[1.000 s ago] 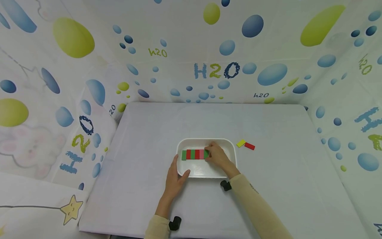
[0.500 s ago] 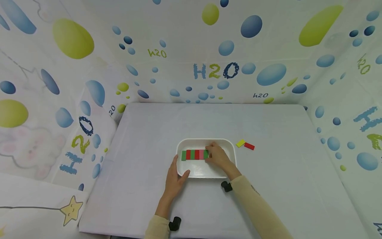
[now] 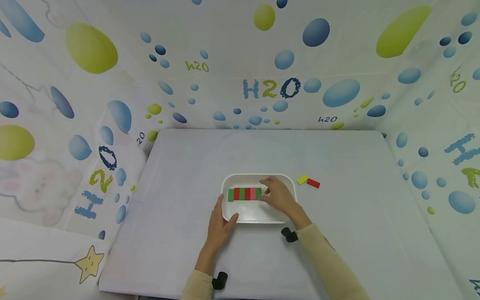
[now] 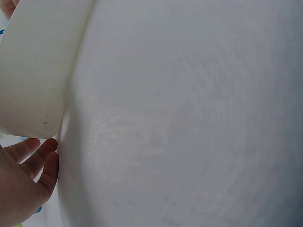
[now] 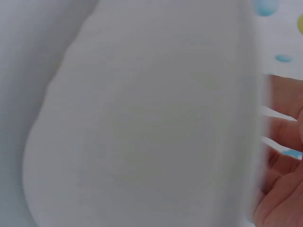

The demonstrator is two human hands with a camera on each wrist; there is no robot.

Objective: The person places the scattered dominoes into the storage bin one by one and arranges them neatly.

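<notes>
In the head view a white tray [image 3: 249, 213] holds a row of small, flat rectangular blocks [image 3: 241, 194] in green, red and pink, standing side by side. My left hand [image 3: 219, 225] rests with extended fingers against the tray's left end and near corner; the left wrist view shows its fingertips at the tray wall [image 4: 38, 71]. Over the right part of the tray is my right hand [image 3: 279, 196], thumb and fingers parted beside the green block [image 3: 258, 192] at the row's right end. The tray's outer wall [image 5: 142, 118] hides those fingertips in the right wrist view.
A yellow block [image 3: 302, 179] and a red block [image 3: 313, 183] lie touching on the white-covered table [image 3: 348, 233], right of the tray. A patterned curtain [image 3: 225, 83] stands behind and along the sides. Both wrists carry small black cameras.
My right hand has drawn slightly right, its fingers coming off the green end block, which now shows more fully. The left hand and the tray have stayed in place.
</notes>
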